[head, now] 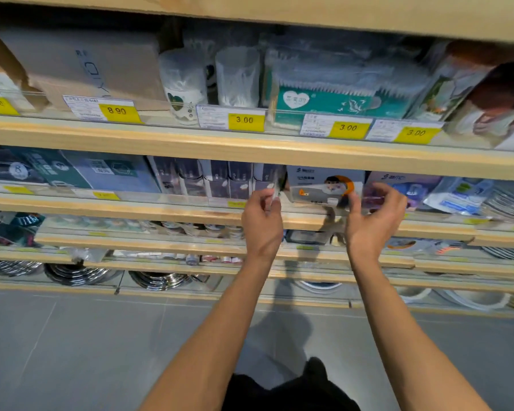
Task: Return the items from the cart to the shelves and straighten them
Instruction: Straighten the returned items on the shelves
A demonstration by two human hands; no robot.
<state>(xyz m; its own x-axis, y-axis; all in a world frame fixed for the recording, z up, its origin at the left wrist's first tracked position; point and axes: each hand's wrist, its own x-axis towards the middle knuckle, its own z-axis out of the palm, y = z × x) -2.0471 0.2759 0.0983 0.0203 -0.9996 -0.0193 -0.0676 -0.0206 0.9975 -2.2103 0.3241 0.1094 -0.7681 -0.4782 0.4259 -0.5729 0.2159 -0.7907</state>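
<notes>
A white and grey box [318, 185] with an orange picture stands at the front of the second wooden shelf [161, 210]. My left hand [261, 221] pinches its left edge with thumb and fingers. At the box's right edge my right hand [374, 215] grips with a finger along the side. Both forearms reach up from below. A clear plastic strip along the shelf front partly covers the box's lower part.
Dark slim boxes [214, 180] stand left of the held box, purple and blue packs [404, 185] to its right. The upper shelf carries cotton swab packs [333, 93] and yellow price tags [245, 121]. Lower shelves hold metal plates [80, 272]. Grey floor lies below.
</notes>
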